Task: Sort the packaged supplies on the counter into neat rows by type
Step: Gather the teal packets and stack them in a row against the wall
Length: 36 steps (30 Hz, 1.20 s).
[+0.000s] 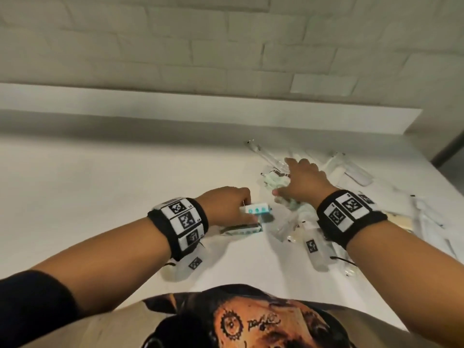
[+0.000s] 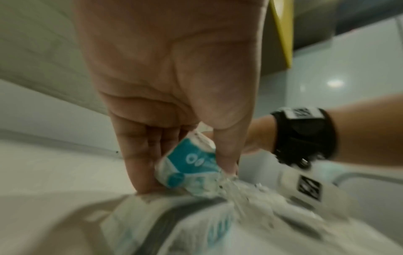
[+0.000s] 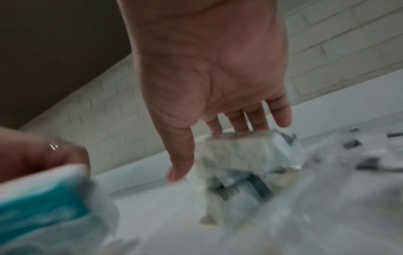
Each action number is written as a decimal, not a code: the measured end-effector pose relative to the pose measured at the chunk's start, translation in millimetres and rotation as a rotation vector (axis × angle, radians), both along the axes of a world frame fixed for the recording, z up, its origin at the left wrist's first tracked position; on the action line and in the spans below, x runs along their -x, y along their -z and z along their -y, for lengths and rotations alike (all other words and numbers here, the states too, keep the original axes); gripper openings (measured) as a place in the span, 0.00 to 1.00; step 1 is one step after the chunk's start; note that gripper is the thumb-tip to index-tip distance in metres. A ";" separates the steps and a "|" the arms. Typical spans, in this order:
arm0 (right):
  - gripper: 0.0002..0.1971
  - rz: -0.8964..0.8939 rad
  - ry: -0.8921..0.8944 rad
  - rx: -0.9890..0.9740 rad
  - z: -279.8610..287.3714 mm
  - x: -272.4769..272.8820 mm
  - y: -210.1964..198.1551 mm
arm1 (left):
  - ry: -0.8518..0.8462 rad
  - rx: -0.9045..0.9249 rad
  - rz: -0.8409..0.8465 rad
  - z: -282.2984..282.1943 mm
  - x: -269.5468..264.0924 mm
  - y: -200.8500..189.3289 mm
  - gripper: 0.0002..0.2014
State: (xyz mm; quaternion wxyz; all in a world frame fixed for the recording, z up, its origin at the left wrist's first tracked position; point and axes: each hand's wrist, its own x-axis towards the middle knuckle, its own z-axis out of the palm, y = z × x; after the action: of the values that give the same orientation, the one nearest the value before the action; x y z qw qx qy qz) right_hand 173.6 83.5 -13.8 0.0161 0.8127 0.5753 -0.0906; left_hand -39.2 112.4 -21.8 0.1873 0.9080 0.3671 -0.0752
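My left hand (image 1: 236,209) pinches a small white packet with teal print (image 1: 256,209) between thumb and fingers, just above the white counter (image 1: 100,192); the left wrist view shows the same teal packet (image 2: 191,160) held in my left hand (image 2: 185,165). A similar flat packet (image 1: 241,230) lies on the counter just below it. My right hand (image 1: 298,182) reaches with spread, straight fingers over a heap of clear-wrapped supplies (image 1: 283,182). In the right wrist view the right hand (image 3: 218,146) hovers at a blurred clear packet (image 3: 242,155), apparently touching it.
Long clear-wrapped packages (image 1: 351,169) lie scattered at the back right, more (image 1: 431,227) along the right side. A raised white ledge (image 1: 200,106) and a white brick wall (image 1: 175,46) bound the counter's far side. The counter's right edge (image 1: 449,187) is close.
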 end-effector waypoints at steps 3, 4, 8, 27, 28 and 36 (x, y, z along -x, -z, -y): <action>0.33 -0.077 -0.081 -0.196 8.8 8.7 -19.4 | -0.140 0.036 0.013 -30.3 7.3 -5.7 0.22; 0.26 -0.126 -0.131 -0.200 13.4 14.6 -25.6 | -0.170 0.024 0.017 -37.8 11.7 -6.5 0.20; 0.12 -0.210 -0.420 0.040 31.0 50.6 -27.3 | -0.195 0.021 0.023 -54.1 20.6 -1.4 0.17; 0.13 -0.022 -0.212 0.250 20.2 33.7 -10.6 | -0.106 0.049 -0.184 -37.5 5.8 -3.5 0.13; 0.13 -0.063 -0.216 0.218 21.5 34.9 -10.4 | -0.105 -0.001 -0.100 -37.9 3.6 -5.3 0.10; 0.21 -0.032 -0.375 0.209 39.2 55.9 8.3 | 0.045 0.051 0.008 -50.2 -3.4 3.5 0.15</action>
State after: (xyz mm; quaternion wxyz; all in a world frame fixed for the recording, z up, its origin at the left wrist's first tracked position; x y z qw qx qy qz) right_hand 117.7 44.3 -22.1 0.1079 0.6840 0.7040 -0.1580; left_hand -35.8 162.6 -25.3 0.2103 0.9112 0.3439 -0.0852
